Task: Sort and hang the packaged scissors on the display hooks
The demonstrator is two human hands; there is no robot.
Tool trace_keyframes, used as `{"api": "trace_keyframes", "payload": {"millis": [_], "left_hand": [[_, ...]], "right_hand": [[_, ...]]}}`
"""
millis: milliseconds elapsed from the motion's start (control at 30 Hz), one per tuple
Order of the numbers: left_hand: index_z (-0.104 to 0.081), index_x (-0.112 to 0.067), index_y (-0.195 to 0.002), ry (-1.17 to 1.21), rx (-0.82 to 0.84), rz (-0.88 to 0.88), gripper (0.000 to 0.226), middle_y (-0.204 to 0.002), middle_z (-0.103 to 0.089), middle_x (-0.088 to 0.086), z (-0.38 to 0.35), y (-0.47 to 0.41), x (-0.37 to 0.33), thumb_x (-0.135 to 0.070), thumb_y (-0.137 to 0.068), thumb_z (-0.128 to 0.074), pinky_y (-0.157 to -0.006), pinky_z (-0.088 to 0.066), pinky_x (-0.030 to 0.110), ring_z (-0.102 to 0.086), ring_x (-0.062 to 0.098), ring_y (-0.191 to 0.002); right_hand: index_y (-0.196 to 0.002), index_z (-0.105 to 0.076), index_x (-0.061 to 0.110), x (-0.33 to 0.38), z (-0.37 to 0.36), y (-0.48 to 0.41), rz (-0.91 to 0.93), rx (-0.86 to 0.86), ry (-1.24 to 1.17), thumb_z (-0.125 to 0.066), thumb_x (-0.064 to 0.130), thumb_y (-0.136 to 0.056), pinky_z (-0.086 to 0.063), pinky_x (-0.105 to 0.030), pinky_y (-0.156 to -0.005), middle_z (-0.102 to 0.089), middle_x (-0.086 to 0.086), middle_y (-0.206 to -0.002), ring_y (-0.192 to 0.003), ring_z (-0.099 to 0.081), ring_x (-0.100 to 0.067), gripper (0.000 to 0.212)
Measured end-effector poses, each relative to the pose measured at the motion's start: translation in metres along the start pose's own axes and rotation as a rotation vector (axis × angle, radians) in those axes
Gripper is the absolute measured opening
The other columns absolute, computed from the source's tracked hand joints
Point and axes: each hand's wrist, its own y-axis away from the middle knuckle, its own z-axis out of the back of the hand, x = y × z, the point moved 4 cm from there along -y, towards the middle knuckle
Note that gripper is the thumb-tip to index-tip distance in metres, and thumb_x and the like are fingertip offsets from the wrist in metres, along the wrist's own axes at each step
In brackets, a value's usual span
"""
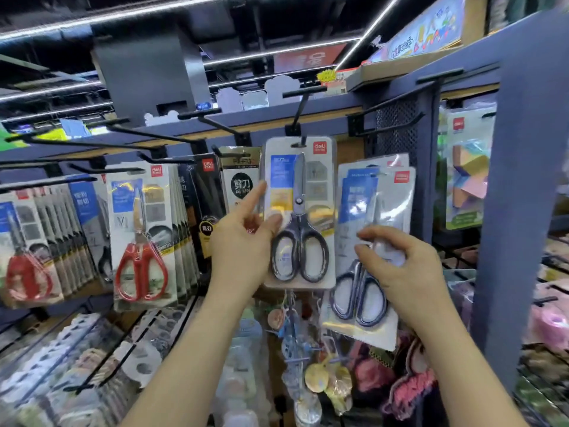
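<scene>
Forearms (191, 349): two, bare, entering from 6 o'clock and reaching up toward the rack.
Left hand (243, 245): index finger straight, pointing to 1 o'clock, tip against the left edge of the hung pack (300, 192). Thumb rests on the pack's front and the other fingers are curled. Whether it actually pinches the pack cannot be told.
Right hand (403, 266): grasping the held packs (374, 211), fingers curled over their front at mid-height.
Hung pack: one blister pack of grey-handled scissors, blades up, upright, suspended by its top slot from the hook (298, 114). It sits at the centre of the rack.
Hook: black, slanting out from the blue rail at 12 o'clock of the hung pack.
Held packs: at least two of the same grey-handled type, stacked face to back and slightly tilted. They are just beside the hung pack at its 3 o'clock, carried in the hand rather than on a hook.
Red-handled packs (141, 238): a full row hanging at 9 o'clock.
Black packs (211, 192): hanging between the red-handled packs and the hung pack, lower part behind the left hand.
Post (520, 211): blue-grey upright at 3 o'clock, beyond the held packs.
Trinkets (295, 343): small hanging items at 6 o'clock below the hung pack, too blurred to identify.
</scene>
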Motion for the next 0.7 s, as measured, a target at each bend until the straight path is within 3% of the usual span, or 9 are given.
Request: {"api": "trace_keyframes", "payload": {"millis": [100, 200, 267, 400, 467, 500, 567, 633, 700], "left_hand": [[-0.048, -0.037, -0.143, -0.189, -0.034, -0.041, 0.054, -0.078, -0.056, 0.003, -0.014, -0.024, 0.003, -0.022, -0.094, -0.065, -0.059, -0.039, 0.015, -0.051, 0.011, -0.066], [-0.042, -0.036, -0.147, -0.375, -0.047, -0.034, 0.055, -0.104, -0.068, 0.002, -0.03, -0.045, 0.008, -0.025, -0.097, -0.061, -0.074, -0.043, 0.027, -0.061, 0.018, -0.092], [-0.036, -0.035, -0.15, -0.485, -0.04, -0.041, 0.057, -0.123, -0.066, 0.002, -0.041, -0.055, 0.014, -0.024, -0.099, -0.056, -0.083, -0.044, 0.032, -0.06, 0.023, -0.109], [-0.024, -0.034, -0.154, -0.634, 0.034, -0.019, 0.065, -0.142, -0.053, 0.005, -0.049, -0.054, 0.02, -0.016, -0.098, -0.051, -0.082, -0.042, 0.036, -0.056, 0.03, -0.117], [-0.027, -0.035, -0.152, -0.669, 0.026, -0.07, 0.059, -0.138, -0.051, 0.005, -0.043, -0.037, 0.011, -0.021, -0.099, -0.049, -0.079, -0.039, 0.032, -0.056, 0.025, -0.11], [-0.035, -0.034, -0.148, -0.61, 0.016, -0.114, 0.051, -0.13, -0.053, 0.003, -0.039, -0.024, 0.004, -0.024, -0.1, -0.049, -0.077, -0.036, 0.026, -0.055, 0.016, -0.103], [-0.056, -0.034, -0.13, -0.256, 0.096, -0.117, 0.033, -0.115, -0.059, -0.006, -0.035, 0.009, -0.003, -0.03, -0.098, -0.054, -0.075, -0.039, 0.016, -0.056, 0.0, -0.091], [-0.065, -0.036, -0.118, 0.094, 0.295, 0.012, 0.03, -0.109, -0.067, -0.009, -0.037, 0.044, -0.003, -0.044, -0.088, -0.064, -0.081, -0.05, 0.022, -0.064, 0.005, -0.096], [-0.066, -0.043, -0.114, 0.153, 0.376, 0.08, 0.042, -0.109, -0.068, -0.005, -0.038, 0.067, 0.003, -0.057, -0.074, -0.073, -0.08, -0.056, 0.03, -0.066, 0.013, -0.095]], "right_hand": [[-0.091, -0.071, 0.035, -0.002, 0.012, 0.006, 0.02, -0.047, 0.068, -0.074, 0.013, -0.086, -0.039, 0.0, -0.078, -0.071, 0.015, -0.099, -0.095, -0.061, 0.01, 0.022], [-0.093, -0.071, 0.034, 0.002, 0.021, 0.013, 0.025, -0.069, -0.036, -0.073, 0.006, -0.086, -0.041, -0.001, -0.081, -0.071, 0.024, -0.097, -0.095, -0.061, 0.012, 0.029], [-0.107, -0.065, 0.041, 0.004, 0.022, 0.017, 0.023, -0.046, -0.095, -0.074, 0.006, -0.085, -0.044, -0.005, -0.089, -0.066, 0.031, -0.11, -0.107, -0.058, 0.012, 0.042], [-0.127, -0.043, 0.06, 0.004, 0.018, 0.024, 0.008, 0.012, -0.141, -0.079, 0.017, -0.082, -0.044, -0.027, -0.107, -0.049, 0.03, -0.136, -0.128, -0.049, 0.004, 0.071], [-0.134, -0.036, 0.063, 0.003, 0.013, 0.026, -0.01, 0.015, -0.189, -0.082, 0.029, -0.077, -0.043, -0.043, -0.111, -0.045, 0.027, -0.144, -0.133, -0.048, -0.004, 0.081], [-0.134, -0.032, 0.066, 0.002, 0.01, 0.028, -0.014, 0.016, -0.207, -0.081, 0.033, -0.074, -0.043, -0.046, -0.111, -0.045, 0.027, -0.145, -0.133, -0.049, -0.005, 0.085], [-0.136, -0.026, 0.068, 0.001, 0.004, 0.031, -0.037, 0.01, -0.238, -0.081, 0.034, -0.072, -0.045, -0.046, -0.109, -0.048, 0.025, -0.145, -0.129, -0.054, -0.004, 0.091], [-0.147, -0.021, 0.056, 0.001, -0.003, 0.034, -0.059, 0.007, -0.281, -0.085, 0.034, -0.073, -0.047, -0.045, -0.108, -0.052, 0.021, -0.143, -0.125, -0.058, -0.005, 0.101], [-0.153, -0.022, 0.044, 0.004, -0.011, 0.036, -0.052, 0.003, -0.301, -0.08, 0.026, -0.077, -0.051, -0.041, -0.104, -0.055, 0.018, -0.141, -0.123, -0.059, -0.005, 0.097]]}}
